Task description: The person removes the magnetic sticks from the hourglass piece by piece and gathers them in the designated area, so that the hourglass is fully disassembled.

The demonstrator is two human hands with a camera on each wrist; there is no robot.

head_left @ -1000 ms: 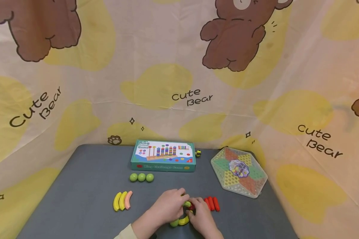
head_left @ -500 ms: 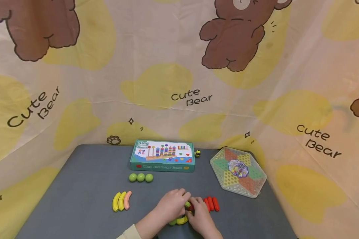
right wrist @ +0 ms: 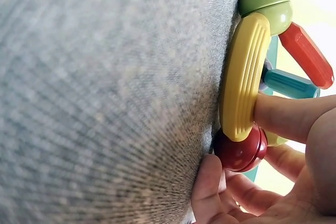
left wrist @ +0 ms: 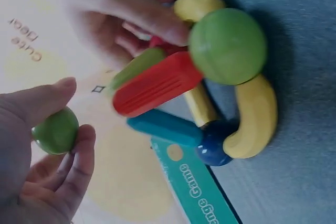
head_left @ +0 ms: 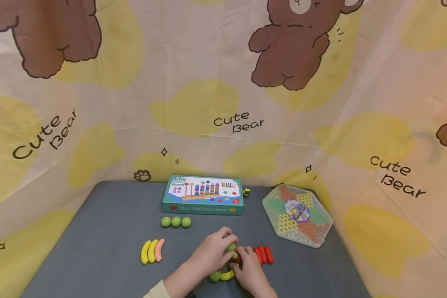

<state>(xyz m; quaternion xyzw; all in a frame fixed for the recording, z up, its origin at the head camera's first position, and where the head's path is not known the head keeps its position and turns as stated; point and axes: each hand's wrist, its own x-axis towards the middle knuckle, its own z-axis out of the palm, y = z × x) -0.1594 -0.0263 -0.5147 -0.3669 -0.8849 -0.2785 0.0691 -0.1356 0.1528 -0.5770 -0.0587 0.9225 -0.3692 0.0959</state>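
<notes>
My left hand (head_left: 211, 251) pinches a small green ball (left wrist: 56, 131) between thumb and fingers, apart from the sticks in the left wrist view. Low on the table stands a toy build of balls and rods. Its base has curved yellow rods (right wrist: 244, 77), a green ball (left wrist: 228, 46), a dark blue ball (left wrist: 214, 142) and a dark red ball (right wrist: 241, 149). Red (left wrist: 157, 84), teal (left wrist: 165, 127) and light green sticks (left wrist: 137, 67) rise from the base at a slant. My right hand (head_left: 251, 269) grips the dark red ball, with its thumb against a yellow rod.
Red rods (head_left: 263, 254) lie just right of the right hand. Two yellow rods and a pink curved rod (head_left: 159, 250) lie to the left. Three green balls (head_left: 176, 222) line up before a game box (head_left: 203, 195). A hexagonal board (head_left: 298, 215) lies back right.
My left hand's fingers have risen slightly from the sticks, and the green ball between them now shows. The right hand stays in place on the build.
</notes>
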